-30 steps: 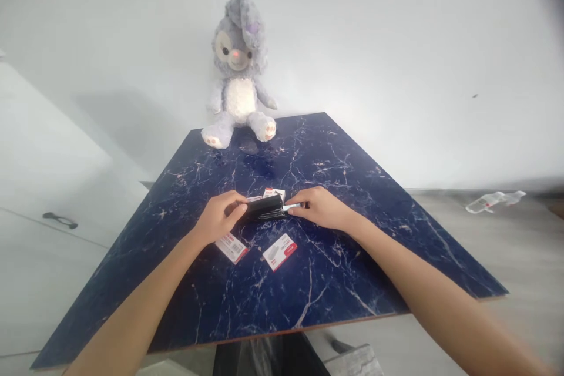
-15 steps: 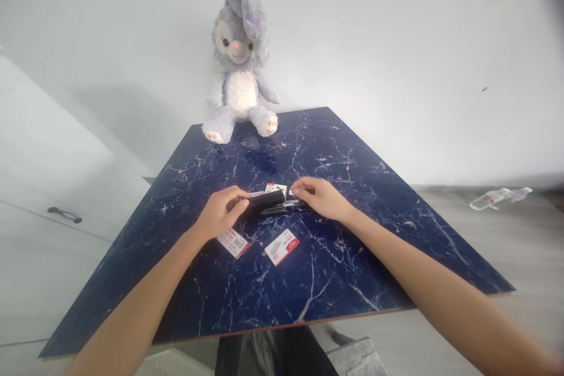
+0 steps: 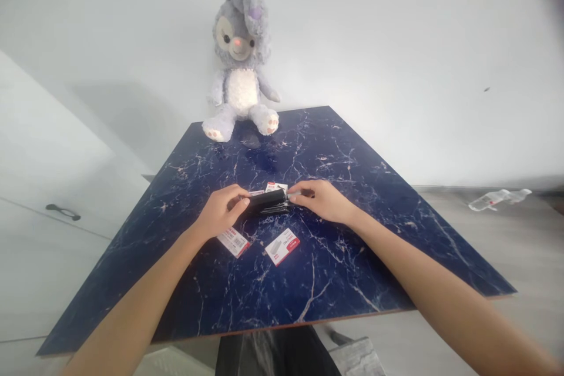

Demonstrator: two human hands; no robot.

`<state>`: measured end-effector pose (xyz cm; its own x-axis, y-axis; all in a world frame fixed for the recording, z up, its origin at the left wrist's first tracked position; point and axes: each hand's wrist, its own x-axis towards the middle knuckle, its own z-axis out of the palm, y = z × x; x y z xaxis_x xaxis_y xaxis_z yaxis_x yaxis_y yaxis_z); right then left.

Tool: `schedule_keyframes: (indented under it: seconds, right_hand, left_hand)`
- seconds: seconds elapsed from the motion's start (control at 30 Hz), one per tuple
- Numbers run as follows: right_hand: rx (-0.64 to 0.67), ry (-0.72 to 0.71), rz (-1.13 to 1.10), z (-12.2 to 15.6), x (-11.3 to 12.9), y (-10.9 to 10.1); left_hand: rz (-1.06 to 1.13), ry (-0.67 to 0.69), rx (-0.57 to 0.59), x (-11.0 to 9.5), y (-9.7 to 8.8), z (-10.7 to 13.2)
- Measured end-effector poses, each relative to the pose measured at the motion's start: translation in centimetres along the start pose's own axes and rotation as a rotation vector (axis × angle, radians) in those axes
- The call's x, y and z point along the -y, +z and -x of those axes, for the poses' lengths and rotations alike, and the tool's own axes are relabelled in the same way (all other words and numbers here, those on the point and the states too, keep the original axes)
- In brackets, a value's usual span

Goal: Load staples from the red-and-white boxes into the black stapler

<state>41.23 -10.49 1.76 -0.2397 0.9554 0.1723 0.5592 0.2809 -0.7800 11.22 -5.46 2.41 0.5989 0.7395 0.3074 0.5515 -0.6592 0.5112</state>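
A black stapler point(image 3: 267, 201) is held above the middle of the dark blue marbled table point(image 3: 264, 299). My left hand point(image 3: 221, 210) is closed around its left end, thumb in front and fingers behind. At the right end, my right hand point(image 3: 324, 200) pinches a thin metal piece of the stapler, partly hidden by the fingertips. Below the stapler lie two small white-and-red boxes of staples, one staple box point(image 3: 282, 246) in front and another box point(image 3: 235, 242) partly under my left hand. Behind the stapler a third box point(image 3: 276, 187) shows in part.
A grey plush rabbit point(image 3: 241, 70) sits at the table's far edge against the white wall. To the left stands a white cabinet with a dark handle point(image 3: 63, 212). A clear plastic item point(image 3: 497, 199) lies on the floor at right.
The metal piece stuck out further from the stapler's right end before; less of it shows now. My right fingertips have come closer to the stapler. My left hand keeps its hold.
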Motion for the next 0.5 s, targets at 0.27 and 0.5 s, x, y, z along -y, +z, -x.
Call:
schedule_keyframes:
  seconds: [0.27,0.5]
  right_hand:
    - [0.054,-0.055,0.069,0.1,-0.2,0.7]
    - [0.048,-0.025,0.269,0.5,1.0,-0.8]
  left_hand:
    - [0.015,-0.005,-0.007,-0.1,0.0,0.0]
    - [0.078,-0.074,0.209,-0.5,-1.5,-0.1]
